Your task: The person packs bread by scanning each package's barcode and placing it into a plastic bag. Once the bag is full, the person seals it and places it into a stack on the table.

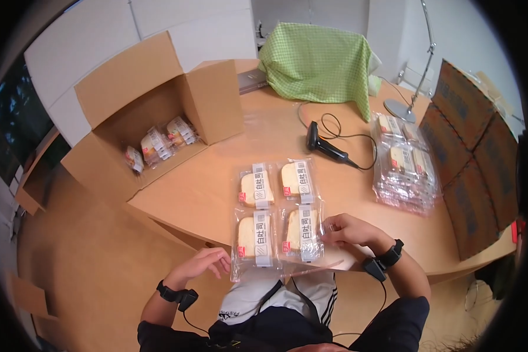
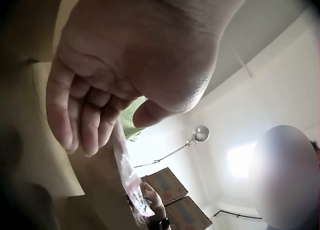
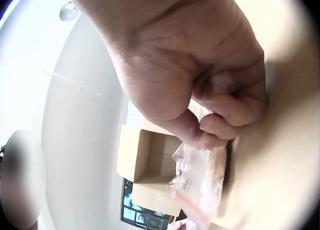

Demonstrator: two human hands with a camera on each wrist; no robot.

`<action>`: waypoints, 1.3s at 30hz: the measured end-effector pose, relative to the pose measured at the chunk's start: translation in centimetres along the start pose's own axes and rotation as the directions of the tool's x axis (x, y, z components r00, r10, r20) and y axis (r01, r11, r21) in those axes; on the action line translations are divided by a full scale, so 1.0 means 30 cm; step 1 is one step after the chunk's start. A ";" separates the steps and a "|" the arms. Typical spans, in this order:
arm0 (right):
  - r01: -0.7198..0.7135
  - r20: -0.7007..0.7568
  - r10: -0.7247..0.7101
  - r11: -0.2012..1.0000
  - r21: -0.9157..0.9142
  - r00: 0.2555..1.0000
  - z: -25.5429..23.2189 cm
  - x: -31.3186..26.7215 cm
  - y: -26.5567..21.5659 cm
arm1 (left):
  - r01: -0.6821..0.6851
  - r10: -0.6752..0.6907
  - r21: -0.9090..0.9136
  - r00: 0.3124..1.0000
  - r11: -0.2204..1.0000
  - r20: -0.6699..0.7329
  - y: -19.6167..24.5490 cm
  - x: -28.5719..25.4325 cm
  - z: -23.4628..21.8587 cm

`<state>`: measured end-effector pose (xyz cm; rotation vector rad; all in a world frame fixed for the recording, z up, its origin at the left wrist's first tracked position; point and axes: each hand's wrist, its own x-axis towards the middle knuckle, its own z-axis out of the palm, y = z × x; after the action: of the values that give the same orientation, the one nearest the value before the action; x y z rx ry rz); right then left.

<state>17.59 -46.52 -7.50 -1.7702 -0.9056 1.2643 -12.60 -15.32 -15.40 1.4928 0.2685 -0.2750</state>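
Clear plastic packs of sliced bread point(image 1: 254, 236) with white printed labels lie joined as a sheet at the table's front edge, two across and two deep. The right hand point(image 1: 352, 230) pinches the sheet's right edge between thumb and fingers; the right wrist view shows this hand point(image 3: 200, 75) with the plastic point(image 3: 200, 165) at its fingertips. Just left of the sheet's near corner, the left hand point(image 1: 202, 264) hangs with relaxed fingers and holds nothing. In the left wrist view, that hand point(image 2: 125, 65) is palm-on to the camera, the plastic point(image 2: 125, 165) beyond it.
An open cardboard box point(image 1: 158, 164) with several bread packs stands at the left. A black scanner point(image 1: 328, 148) with a cable lies mid-table. Stacked bread packs point(image 1: 402, 170) sit at the right beside upright cardboard point(image 1: 472, 152). Behind are a green checked cloth point(image 1: 317, 64) and a lamp point(image 1: 400, 110).
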 end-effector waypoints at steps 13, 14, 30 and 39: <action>0.054 -0.224 -0.026 0.992 0.117 0.974 0.165 -0.104 0.048 | 0.243 -0.203 -0.499 0.970 0.832 0.134 0.003 0.122 0.211; -0.027 -0.149 0.071 0.960 0.278 0.986 0.174 -0.105 0.035 | 0.260 -0.210 -0.483 0.965 0.836 0.156 0.007 0.118 0.214; 0.194 -0.139 -0.140 0.811 0.552 0.980 0.150 -0.161 0.016 | 0.006 -0.046 -0.391 0.995 0.920 -0.091 0.237 0.022 0.360; 0.400 -0.402 -0.215 0.792 0.461 0.890 -0.012 -0.359 -0.143 | -0.171 0.195 -0.273 0.979 0.947 0.064 0.566 0.160 0.404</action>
<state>14.69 -54.05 0.86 -1.2638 -0.5459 0.8528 -2.19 -26.48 -0.39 1.2255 0.0881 -0.1496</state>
